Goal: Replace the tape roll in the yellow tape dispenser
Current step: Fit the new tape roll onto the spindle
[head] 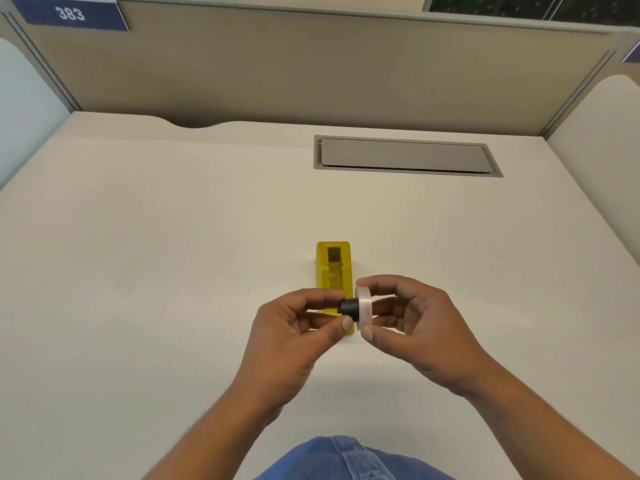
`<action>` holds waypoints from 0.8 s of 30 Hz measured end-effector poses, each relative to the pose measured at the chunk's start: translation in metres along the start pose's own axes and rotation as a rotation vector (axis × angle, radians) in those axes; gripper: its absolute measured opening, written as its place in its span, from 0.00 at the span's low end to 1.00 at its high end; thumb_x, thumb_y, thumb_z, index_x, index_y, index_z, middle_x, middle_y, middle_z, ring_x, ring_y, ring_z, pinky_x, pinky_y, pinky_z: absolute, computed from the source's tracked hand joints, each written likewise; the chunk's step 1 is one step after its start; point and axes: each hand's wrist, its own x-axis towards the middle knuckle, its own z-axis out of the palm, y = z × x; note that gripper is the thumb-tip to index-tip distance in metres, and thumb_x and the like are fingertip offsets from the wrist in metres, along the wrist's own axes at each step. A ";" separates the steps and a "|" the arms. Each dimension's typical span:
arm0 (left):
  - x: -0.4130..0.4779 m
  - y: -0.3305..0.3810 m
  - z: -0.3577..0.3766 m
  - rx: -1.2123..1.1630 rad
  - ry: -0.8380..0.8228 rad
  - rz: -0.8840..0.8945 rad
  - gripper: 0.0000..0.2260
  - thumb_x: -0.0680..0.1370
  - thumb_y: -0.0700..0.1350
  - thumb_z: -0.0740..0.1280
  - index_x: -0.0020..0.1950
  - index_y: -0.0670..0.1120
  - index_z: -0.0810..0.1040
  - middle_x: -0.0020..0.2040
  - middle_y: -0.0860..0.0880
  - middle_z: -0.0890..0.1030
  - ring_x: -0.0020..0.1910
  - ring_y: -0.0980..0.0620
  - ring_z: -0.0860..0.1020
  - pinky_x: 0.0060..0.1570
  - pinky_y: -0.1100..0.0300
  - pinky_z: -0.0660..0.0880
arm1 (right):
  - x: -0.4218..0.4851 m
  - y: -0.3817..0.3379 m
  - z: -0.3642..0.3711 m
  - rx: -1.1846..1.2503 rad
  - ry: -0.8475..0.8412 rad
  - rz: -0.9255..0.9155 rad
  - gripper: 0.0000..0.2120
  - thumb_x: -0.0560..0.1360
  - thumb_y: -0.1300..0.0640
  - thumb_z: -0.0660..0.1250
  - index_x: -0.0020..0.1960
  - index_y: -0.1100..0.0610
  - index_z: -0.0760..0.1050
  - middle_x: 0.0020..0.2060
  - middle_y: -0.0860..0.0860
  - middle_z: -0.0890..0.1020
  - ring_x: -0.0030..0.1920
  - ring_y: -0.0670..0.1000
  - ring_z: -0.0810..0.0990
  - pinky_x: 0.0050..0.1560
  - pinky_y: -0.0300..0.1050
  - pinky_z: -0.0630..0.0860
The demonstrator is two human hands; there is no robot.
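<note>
The yellow tape dispenser (333,268) lies on the white desk (173,254) with its open slot facing up and no roll inside; its near end is hidden behind my fingers. Just above that near end, my left hand (294,337) pinches a small black spool core (349,308) between thumb and fingers. My right hand (412,327) holds a clear tape roll (365,308) upright by its rim. The black core meets the roll's centre hole; how far it sits inside I cannot tell.
A grey cable hatch (405,155) is set flush into the desk at the back right. Beige partition walls (311,71) close off the back and both sides. A blue sign reading 383 (71,13) hangs at the top left.
</note>
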 end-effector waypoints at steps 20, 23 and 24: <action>-0.010 0.001 0.004 -0.006 0.002 -0.001 0.13 0.71 0.41 0.75 0.54 0.52 0.85 0.46 0.53 0.88 0.44 0.50 0.86 0.44 0.60 0.82 | -0.011 -0.004 0.005 -0.091 0.009 -0.032 0.22 0.66 0.56 0.77 0.58 0.46 0.79 0.50 0.42 0.83 0.49 0.51 0.84 0.47 0.41 0.81; -0.010 0.000 0.005 -0.031 0.026 0.004 0.11 0.68 0.45 0.76 0.50 0.50 0.84 0.44 0.53 0.88 0.43 0.52 0.86 0.40 0.63 0.81 | -0.010 -0.003 0.005 -0.029 0.027 -0.017 0.20 0.64 0.56 0.78 0.53 0.46 0.78 0.49 0.46 0.84 0.47 0.53 0.85 0.46 0.44 0.82; -0.009 0.000 0.005 -0.037 0.024 0.007 0.11 0.68 0.46 0.75 0.50 0.50 0.85 0.44 0.53 0.88 0.43 0.52 0.86 0.40 0.63 0.81 | -0.009 -0.002 0.004 -0.007 0.027 -0.011 0.19 0.63 0.57 0.79 0.51 0.46 0.78 0.48 0.47 0.85 0.47 0.54 0.86 0.45 0.44 0.82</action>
